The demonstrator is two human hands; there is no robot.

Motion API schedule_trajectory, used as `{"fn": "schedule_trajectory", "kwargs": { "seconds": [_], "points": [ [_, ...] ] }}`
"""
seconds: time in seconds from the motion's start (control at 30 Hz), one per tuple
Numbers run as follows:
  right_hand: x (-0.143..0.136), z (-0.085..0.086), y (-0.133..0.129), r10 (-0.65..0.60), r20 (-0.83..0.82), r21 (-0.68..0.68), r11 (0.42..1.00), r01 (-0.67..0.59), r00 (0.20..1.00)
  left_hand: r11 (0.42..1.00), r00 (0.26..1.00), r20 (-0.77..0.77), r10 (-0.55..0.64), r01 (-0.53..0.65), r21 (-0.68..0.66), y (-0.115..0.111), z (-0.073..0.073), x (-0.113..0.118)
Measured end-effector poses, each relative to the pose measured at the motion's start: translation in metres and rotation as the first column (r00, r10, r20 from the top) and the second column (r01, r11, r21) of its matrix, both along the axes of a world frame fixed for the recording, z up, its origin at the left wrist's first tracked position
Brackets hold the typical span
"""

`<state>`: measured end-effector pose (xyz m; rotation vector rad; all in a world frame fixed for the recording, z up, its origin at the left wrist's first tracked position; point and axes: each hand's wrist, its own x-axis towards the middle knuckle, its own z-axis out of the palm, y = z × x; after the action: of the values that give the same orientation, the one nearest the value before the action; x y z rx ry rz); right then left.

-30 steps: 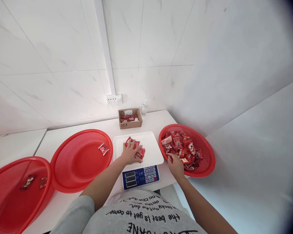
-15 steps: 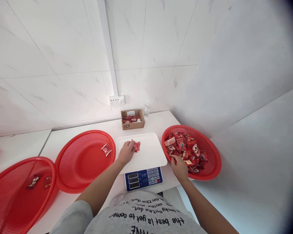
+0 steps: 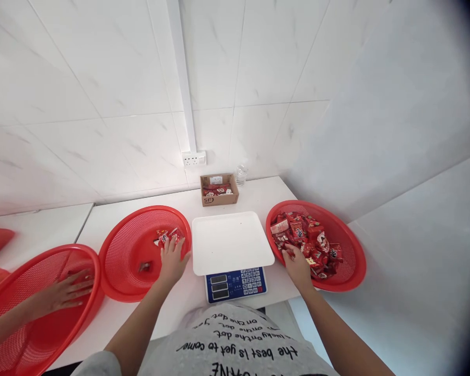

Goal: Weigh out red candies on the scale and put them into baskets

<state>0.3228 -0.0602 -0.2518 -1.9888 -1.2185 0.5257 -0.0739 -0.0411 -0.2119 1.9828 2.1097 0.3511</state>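
My left hand is over the right side of the middle red basket, fingers spread and nothing held. Just beyond its fingertips lie red snack packets, and a small dark red one rests lower in that basket. At the left rim of the right red basket, my right hand has its fingers curled together against a heap of red packets; what they hold, if anything, is hidden. Between my hands, the white scale tray is bare.
Another person's hand reaches into the far left red basket. The blue scale panel sits below the tray. Behind stand a cardboard box of red packets and a clear cup.
My left hand has moved left from the tray to the middle basket, and the packet it held is off the tray. More packets lie there. Another person's hand has entered the left basket.
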Motion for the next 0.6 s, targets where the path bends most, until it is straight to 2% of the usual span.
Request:
{"fn": "schedule_trajectory", "kwargs": {
  "seconds": [0.13, 0.2, 0.27, 0.37, 0.43, 0.5, 0.6],
  "points": [
    [-0.003, 0.012, 0.008, -0.136, -0.178, -0.042, 0.991, 0.131, 0.974, 0.967, 0.975, 0.042, -0.218, 0.21, 0.147, -0.015, -0.005, 0.03],
    [-0.012, 0.017, 0.013, -0.148, -0.3, -0.029, 0.989, 0.146, 0.942, 0.939, 0.947, 0.057, -0.316, 0.303, 0.164, -0.02, -0.005, 0.046],
    [-0.026, 0.023, 0.017, -0.085, -0.447, -0.015, 0.996, 0.088, 0.891, 0.916, 0.918, 0.069, -0.39, 0.379, 0.134, -0.023, -0.006, 0.06],
    [-0.056, 0.033, 0.021, 0.104, -0.646, 0.002, 0.991, -0.135, 0.756, 0.881, 0.879, 0.073, -0.472, 0.467, 0.075, -0.022, -0.01, 0.078],
    [-0.072, 0.039, 0.022, 0.261, -0.621, 0.054, 0.955, -0.291, 0.739, 0.867, 0.865, 0.063, -0.498, 0.496, 0.047, -0.02, -0.011, 0.088],
    [-0.078, 0.043, 0.024, 0.383, -0.463, 0.116, 0.92, -0.374, 0.799, 0.854, 0.852, 0.048, -0.521, 0.52, 0.023, -0.017, -0.012, 0.096],
    [-0.061, 0.042, 0.031, 0.376, -0.197, 0.139, 0.925, -0.354, 0.906, 0.806, 0.806, 0.019, -0.591, 0.591, 0.01, -0.01, -0.013, 0.107]
  ]
}}
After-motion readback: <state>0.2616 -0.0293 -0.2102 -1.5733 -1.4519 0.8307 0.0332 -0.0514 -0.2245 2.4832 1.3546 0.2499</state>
